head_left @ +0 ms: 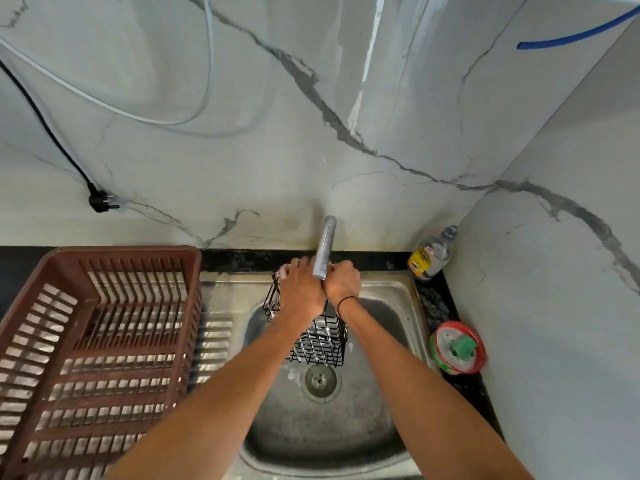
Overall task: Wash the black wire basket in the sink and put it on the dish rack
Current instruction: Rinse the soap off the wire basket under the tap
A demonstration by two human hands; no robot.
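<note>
Wire basket (322,344) over sink (388,292) (both hands)

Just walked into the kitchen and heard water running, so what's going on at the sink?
A person is holding a black wire basket over the steel sink, beneath the chrome tap spout. The left hand grips the basket's upper left side and the right hand its upper right, beside the spout. Droplets show on the wires. The brown plastic dish rack on the left is empty.
</note>
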